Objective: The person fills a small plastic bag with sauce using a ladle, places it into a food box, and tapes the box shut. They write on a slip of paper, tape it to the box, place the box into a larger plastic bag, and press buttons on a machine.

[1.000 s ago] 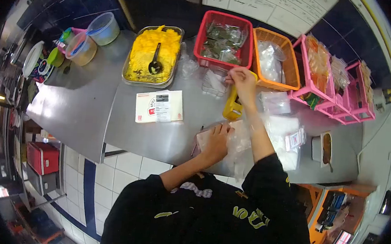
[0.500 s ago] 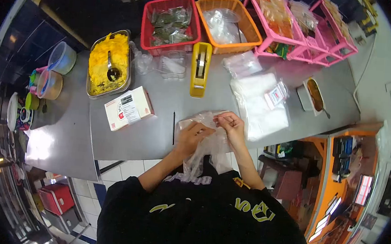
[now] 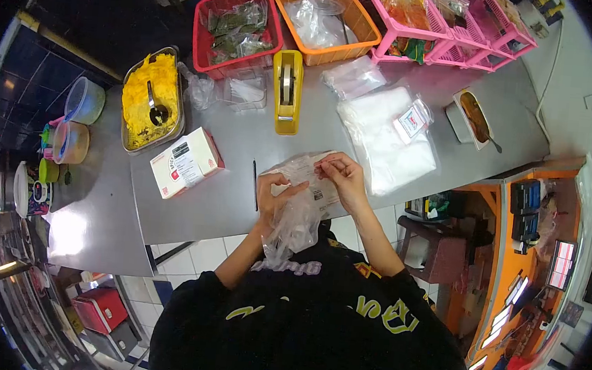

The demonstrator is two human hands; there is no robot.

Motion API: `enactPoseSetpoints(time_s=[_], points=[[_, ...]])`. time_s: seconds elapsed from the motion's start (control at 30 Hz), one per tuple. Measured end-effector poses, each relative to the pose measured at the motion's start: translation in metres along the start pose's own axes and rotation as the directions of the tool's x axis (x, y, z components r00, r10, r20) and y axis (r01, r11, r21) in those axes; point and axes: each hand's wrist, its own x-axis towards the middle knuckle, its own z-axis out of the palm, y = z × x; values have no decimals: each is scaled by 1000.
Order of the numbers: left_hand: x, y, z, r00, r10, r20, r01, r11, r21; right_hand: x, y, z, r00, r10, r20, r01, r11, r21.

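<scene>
At the table's front edge, a crumpled clear plastic bag (image 3: 294, 226) hangs from my left hand (image 3: 275, 196), whose fingers are closed around its gathered part. My right hand (image 3: 342, 178) is just to the right, thumb and fingertips pinched together at the top edge of the bundle; what exactly they pinch is too small to make out. Between and below the hands shows a whitish sheet with printing (image 3: 320, 192), partly covered by the bag and fingers. A thin black pen-like stick (image 3: 255, 185) lies left of my left hand.
Behind the hands stands a yellow tape dispenser (image 3: 287, 94). A white box (image 3: 188, 162) and a tray of yellow food (image 3: 153, 97) are left; stacked plastic bags (image 3: 390, 140) and a sauce container (image 3: 469, 119) right. Red (image 3: 238, 31) and orange baskets (image 3: 326, 20) line the back.
The view has shifted slightly. The plastic bag has been gathered toward my left hand, and more of the printed sheet shows. My right hand remains pinched at the top.
</scene>
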Motion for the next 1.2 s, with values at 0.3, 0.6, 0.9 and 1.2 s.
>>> enactPoseSetpoints(time_s=[0.3, 0.6, 0.9, 1.2], points=[[14, -18, -2, 987, 113, 114, -96, 984, -148, 0, 15, -9, 998, -67, 15, 68, 974, -218], [19, -43, -14, 854, -161, 494, -37, 929, 368, -3, -4, -10, 967, -122, 226, 186, 938, -293], [48, -37, -15, 688, -487, 538, 517, 849, 108, -30, 0, 5, 911, -332, 244, 354, 934, -53], [49, -20, -18, 417, -652, 633, 885, 451, -118, -19, 0, 6, 827, -492, 270, 556, 788, -267]])
